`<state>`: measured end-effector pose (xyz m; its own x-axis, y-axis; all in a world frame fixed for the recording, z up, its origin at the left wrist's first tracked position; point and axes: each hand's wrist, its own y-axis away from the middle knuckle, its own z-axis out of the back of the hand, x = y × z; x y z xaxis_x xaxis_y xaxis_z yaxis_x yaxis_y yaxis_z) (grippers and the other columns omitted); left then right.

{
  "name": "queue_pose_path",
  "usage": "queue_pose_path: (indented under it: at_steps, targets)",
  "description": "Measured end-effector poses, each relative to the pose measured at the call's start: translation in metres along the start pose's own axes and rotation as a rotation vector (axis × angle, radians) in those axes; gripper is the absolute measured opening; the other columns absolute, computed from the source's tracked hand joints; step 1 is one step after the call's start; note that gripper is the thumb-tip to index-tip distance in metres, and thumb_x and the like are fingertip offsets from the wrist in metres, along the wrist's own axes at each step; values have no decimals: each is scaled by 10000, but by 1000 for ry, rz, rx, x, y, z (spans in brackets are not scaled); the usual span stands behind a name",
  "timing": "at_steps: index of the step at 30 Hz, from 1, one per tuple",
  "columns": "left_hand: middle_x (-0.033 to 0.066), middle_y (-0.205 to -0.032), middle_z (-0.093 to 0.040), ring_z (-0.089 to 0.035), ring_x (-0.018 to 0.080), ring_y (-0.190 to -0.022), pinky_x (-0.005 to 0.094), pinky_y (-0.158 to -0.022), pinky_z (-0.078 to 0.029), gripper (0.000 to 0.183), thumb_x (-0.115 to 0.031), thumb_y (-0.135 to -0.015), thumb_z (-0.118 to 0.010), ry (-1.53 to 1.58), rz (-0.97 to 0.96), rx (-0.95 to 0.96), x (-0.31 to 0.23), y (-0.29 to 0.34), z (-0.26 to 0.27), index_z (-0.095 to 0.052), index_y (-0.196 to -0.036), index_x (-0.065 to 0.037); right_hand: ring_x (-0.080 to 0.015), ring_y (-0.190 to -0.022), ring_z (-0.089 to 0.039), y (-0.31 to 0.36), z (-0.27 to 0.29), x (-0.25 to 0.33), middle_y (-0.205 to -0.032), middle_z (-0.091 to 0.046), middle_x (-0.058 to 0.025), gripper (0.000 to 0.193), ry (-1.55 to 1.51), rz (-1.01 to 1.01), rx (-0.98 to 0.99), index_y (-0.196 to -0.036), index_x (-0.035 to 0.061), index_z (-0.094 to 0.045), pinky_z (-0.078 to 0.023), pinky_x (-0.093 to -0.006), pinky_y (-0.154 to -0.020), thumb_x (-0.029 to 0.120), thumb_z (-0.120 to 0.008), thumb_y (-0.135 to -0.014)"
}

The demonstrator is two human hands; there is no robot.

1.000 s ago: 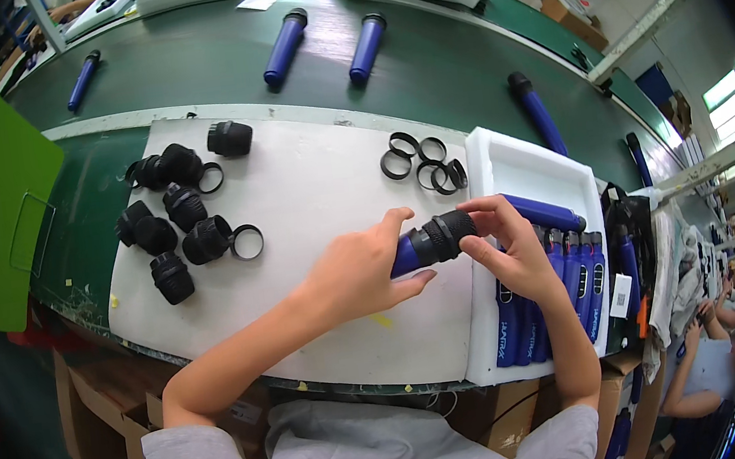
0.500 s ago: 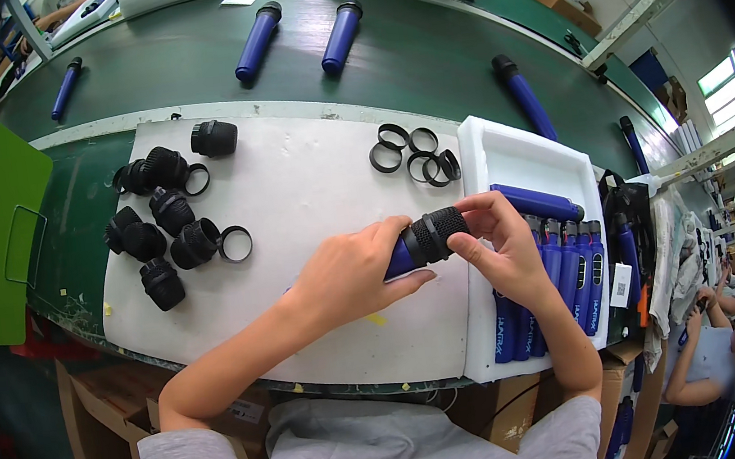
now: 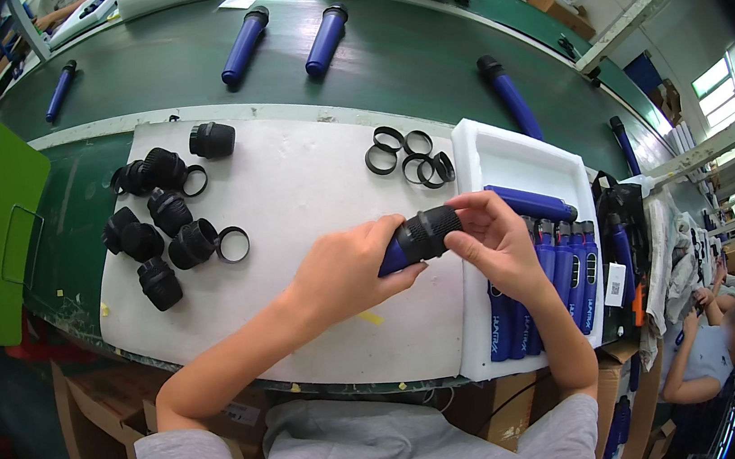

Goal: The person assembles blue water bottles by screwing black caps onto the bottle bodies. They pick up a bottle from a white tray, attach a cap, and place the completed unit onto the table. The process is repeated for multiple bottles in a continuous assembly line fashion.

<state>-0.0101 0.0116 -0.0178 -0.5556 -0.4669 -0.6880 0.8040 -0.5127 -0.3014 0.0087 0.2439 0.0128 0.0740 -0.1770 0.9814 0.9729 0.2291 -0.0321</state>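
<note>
On the counter (image 3: 80, 253) lies a foam mat (image 3: 309, 191). On its left side stands a group of caps (image 3: 158, 222), and at its far right edge lie the rings (image 3: 409, 154). Right of the mat is a foam tray (image 3: 518, 158) with handles (image 3: 556, 290) in it. Behind the mat, on the conveyor belt (image 3: 187, 78), lie more handles (image 3: 287, 44).

Your hands can pass over the bare middle of the white foam mat (image 3: 309, 191). Black caps (image 3: 159, 226) crowd the left, black rings (image 3: 409, 152) far right.

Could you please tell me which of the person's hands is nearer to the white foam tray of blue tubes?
Right. The right hand lies over the tray's left edge; the left hand is on the white mat, farther left.
</note>
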Motion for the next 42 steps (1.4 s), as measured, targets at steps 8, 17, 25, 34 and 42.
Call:
queue_pose_path:
  at_steps: [8, 17, 25, 34, 42]
  targets:
    - [150, -914, -704, -708, 311, -736, 383, -643, -577, 521, -332, -791, -827, -126, -54, -10, 2, 3, -7, -613, -1121, 10, -143, -866, -706, 1, 2, -3, -966, -735, -119, 409, 158, -27, -10, -1188, -20, -563, -543, -281, -780, 221, -762, -923]
    - [149, -894, -708, -706, 319, -716, 393, -628, -571, 532, -381, -779, -833, -97, 38, 64, -3, 4, -2, -625, -1104, -15, -117, -759, -705, 2, -1, -1, -862, -753, -113, 394, 260, -36, -27, -1121, -29, -590, -534, -266, -697, 257, -767, -916]
    - [139, -883, -707, -707, 310, -717, 383, -618, -571, 509, -371, -774, -842, -110, -8, -2, -3, 4, -4, -640, -1066, -6, -105, -706, -692, 1, 0, 5, -799, -750, -99, 385, 240, -113, -59, -1057, -21, -618, -517, -252, -660, 299, -774, -909]
    - [123, -843, -688, -692, 283, -668, 367, -587, -563, 556, -385, -761, -852, -198, -101, -39, 0, 5, -9, -628, -1078, 13, -96, -689, -690, 1, 1, 4, -765, -744, -100, 404, 268, -95, -43, -1018, -22, -613, -511, -241, -647, 319, -791, -893]
    - [105, -781, -657, -669, 270, -621, 366, -554, -540, 549, -383, -754, -858, -268, -128, -69, -3, 8, -14, -619, -1076, -7, -123, -632, -692, 2, 0, 5, -705, -728, -110, 401, 235, -160, -64, -968, -18, -601, -531, -270, -606, 336, -778, -905]
